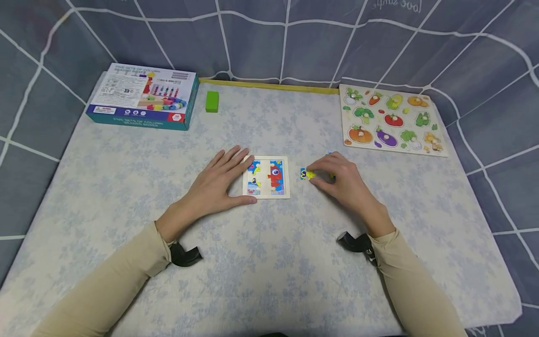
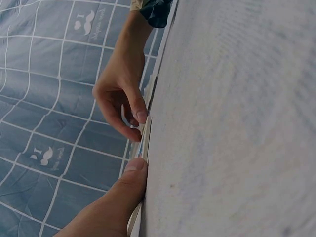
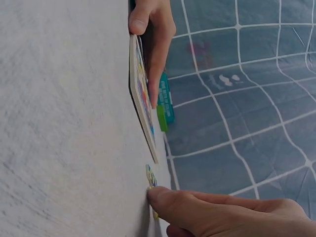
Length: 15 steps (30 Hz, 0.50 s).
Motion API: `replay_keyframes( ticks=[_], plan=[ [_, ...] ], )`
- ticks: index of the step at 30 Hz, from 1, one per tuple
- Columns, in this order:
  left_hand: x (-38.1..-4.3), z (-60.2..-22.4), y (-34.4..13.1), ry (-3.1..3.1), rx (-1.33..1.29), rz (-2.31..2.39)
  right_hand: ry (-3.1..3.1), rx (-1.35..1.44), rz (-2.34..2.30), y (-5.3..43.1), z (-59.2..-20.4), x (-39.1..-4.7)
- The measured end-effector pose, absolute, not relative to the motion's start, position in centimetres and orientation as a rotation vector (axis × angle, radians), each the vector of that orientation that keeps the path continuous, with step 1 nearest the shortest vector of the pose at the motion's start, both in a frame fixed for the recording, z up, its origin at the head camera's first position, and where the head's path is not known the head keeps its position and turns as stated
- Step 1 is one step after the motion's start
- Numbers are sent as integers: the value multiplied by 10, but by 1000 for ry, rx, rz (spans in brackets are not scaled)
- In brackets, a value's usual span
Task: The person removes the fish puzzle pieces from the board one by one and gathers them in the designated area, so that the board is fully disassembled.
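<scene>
A small square jigsaw puzzle tray (image 1: 287,178) lies on the table, with blue, red and yellow pieces along its left and right sides and bare wood down its middle. My left hand (image 1: 214,185) rests at its left side, fingers spread, the thumb along the near edge and fingertips on the far left corner. Just right of the tray, my right hand (image 1: 338,175) pinches a yellow and blue puzzle piece (image 1: 304,173) between thumb and fingers. In the right wrist view that piece (image 3: 151,174) is low over the tabletop. Blue bits of other pieces (image 1: 332,176) peek out around the right hand, mostly hidden.
At the back left lies a bead-toy box (image 1: 143,98), with a green block (image 1: 212,101) beside it. A wooden vegetable peg puzzle (image 1: 391,119) occupies the back right. Grey checked curtain (image 1: 261,42) hangs behind the table's far edge.
</scene>
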<state>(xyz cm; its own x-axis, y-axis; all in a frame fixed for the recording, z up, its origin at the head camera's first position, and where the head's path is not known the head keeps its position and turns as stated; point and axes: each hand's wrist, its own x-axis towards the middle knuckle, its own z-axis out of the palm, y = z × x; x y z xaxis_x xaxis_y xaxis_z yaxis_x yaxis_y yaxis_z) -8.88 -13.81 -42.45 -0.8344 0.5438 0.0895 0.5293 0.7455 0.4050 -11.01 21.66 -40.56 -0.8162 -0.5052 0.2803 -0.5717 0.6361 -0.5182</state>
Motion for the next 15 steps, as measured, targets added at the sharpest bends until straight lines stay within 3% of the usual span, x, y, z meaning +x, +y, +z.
replay_keyframes(
  ticks=[15],
  plan=[
    [-89,-427,-139,2914,912,662,-2754,890,880,236,-404,-117]
  ],
)
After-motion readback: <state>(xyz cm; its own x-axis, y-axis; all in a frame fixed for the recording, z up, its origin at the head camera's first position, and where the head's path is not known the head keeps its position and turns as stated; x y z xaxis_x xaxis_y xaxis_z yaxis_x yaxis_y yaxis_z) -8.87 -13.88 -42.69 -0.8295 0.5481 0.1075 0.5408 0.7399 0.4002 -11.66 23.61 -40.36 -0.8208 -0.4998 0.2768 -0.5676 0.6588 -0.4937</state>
